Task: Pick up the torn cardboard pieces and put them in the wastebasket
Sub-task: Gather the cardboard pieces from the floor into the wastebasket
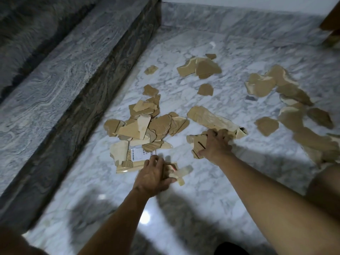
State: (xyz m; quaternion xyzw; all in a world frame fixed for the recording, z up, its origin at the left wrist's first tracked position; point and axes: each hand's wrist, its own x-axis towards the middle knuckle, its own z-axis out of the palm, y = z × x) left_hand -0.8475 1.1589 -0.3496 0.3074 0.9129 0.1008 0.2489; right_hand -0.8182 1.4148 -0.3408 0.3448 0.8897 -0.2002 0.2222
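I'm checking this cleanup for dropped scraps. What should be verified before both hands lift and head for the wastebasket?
1. Left hand grip on the taped scrap: ok, fingers curl round it.
2. Right hand grip on the cardboard bundle: ok, fingers curl over it.
3. Wastebasket located: not ok, none in view.
4. Floor cleared: not ok; the pile by the step and the right-hand scatter lie untouched.
5. Hands full: cannot tell.
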